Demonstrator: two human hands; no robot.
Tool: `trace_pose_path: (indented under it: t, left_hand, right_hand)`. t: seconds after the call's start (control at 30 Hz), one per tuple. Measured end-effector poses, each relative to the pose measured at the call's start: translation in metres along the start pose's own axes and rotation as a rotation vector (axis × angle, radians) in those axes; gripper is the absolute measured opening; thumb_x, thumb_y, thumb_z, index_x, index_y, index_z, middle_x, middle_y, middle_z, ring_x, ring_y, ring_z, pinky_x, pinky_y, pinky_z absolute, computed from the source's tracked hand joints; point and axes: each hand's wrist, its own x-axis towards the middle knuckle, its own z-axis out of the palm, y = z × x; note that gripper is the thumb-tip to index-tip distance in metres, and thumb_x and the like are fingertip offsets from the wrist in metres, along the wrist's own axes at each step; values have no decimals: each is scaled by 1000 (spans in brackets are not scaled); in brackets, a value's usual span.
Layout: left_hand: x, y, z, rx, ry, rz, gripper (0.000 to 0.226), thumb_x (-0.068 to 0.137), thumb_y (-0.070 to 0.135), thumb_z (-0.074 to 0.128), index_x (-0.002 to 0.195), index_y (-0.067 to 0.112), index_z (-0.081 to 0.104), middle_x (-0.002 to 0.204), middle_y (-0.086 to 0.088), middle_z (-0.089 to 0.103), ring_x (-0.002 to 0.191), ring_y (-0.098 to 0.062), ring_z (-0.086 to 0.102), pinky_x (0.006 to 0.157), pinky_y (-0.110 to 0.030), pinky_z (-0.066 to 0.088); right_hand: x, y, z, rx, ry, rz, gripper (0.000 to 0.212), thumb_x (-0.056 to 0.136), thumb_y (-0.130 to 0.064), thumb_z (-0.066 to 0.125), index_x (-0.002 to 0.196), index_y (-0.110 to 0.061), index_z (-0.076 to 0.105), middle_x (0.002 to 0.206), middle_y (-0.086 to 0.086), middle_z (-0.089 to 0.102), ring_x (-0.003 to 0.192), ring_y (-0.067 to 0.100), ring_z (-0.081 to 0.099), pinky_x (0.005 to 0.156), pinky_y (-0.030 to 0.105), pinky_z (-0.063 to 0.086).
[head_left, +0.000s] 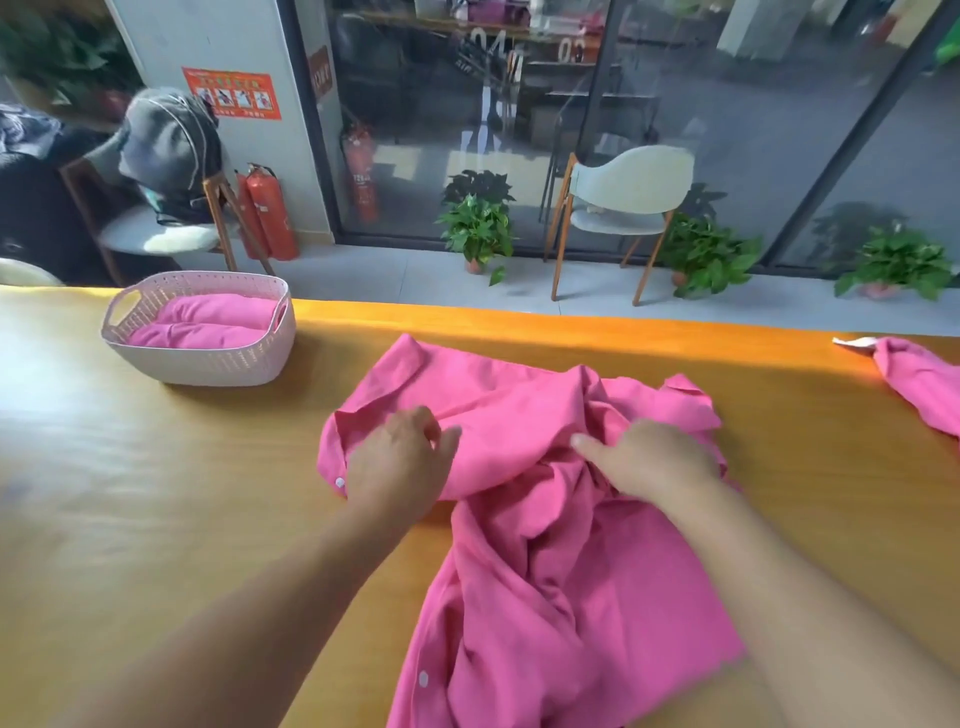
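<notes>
A crumpled pink button shirt (545, 545) lies spread on the wooden table (156, 493) in front of me. My left hand (400, 457) rests on the shirt's left part near the button edge, fingers curled into the cloth. My right hand (649, 457) lies on the bunched folds at the shirt's upper right, thumb pointing left, fingers buried in the fabric so its grip is hidden.
A pale pink woven basket (208, 358) with folded pink cloth inside stands at the table's back left. Another pink garment (919, 379) lies at the right edge. Chairs, potted plants and fire extinguishers stand beyond the far edge.
</notes>
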Motion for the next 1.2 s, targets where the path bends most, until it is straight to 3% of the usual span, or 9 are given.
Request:
trace_pose_path:
  t: [0.13,0.3,0.37,0.47,0.57,0.67,0.9,1.03,1.2]
  left_hand:
    - [-33,11,28,12,-577,-48,61,81,77,48,75,17,58,81,-5,61,81,-23,59,72,-31,44]
    - [-24,14,18,208,-932,91,20,87,32,62,91,13,67,87,-8,69,69,-19,65,61,-28,53]
    - [-6,15,6,235,-843,74,22,90,24,52,84,10,69,93,-9,72,70,-19,67,62,-28,53]
    - [35,21,-18,166,-209,119,22,91,13,47,100,10,68,105,-10,69,97,-29,65,79,-34,50]
    - [63,27,-19,-151,145,102,28,84,-1,50,101,9,71,109,-10,69,102,-30,62,85,-35,47]
    - [84,30,1,-153,17,98,29,92,6,48,112,8,68,119,-14,67,110,-31,60,90,-33,44]
    - [121,21,52,288,-678,73,108,70,91,11,148,22,37,153,-9,34,140,-28,31,115,-37,26]
    - [138,-1,74,243,-564,-137,95,67,89,9,148,45,27,161,3,9,147,-28,0,117,-59,3]
    - [156,-6,78,383,-364,-280,74,89,76,19,151,34,23,162,-1,6,147,-35,9,114,-64,9]
  right_hand:
    - [-24,1,30,719,-360,257,72,80,-72,61,116,-10,63,108,11,68,97,29,65,80,37,54]
    - [-14,-20,47,552,227,-92,13,81,-24,68,93,-19,66,112,-1,48,106,24,54,91,31,44]
    - [-21,-32,36,530,117,-337,6,78,-18,67,85,-18,66,104,-4,49,96,20,54,84,28,43]
    - [-28,-37,26,393,-178,-497,12,77,-17,62,83,-17,73,88,-4,69,86,16,63,76,29,48]
    - [-16,-15,22,479,241,-230,18,81,-16,55,66,-11,63,68,5,66,70,24,61,62,36,43]
    - [12,27,22,668,507,114,25,89,-11,49,67,-18,58,77,4,65,70,26,54,58,35,34]
    - [70,72,81,172,73,80,48,99,-14,32,145,-12,40,156,5,35,144,21,32,113,30,29]
    - [92,106,88,156,4,177,60,103,-29,20,158,-13,4,167,2,-4,153,18,0,123,35,12]
    - [130,148,57,-13,-81,445,56,99,-26,28,152,-10,25,161,7,22,147,23,23,117,38,25]
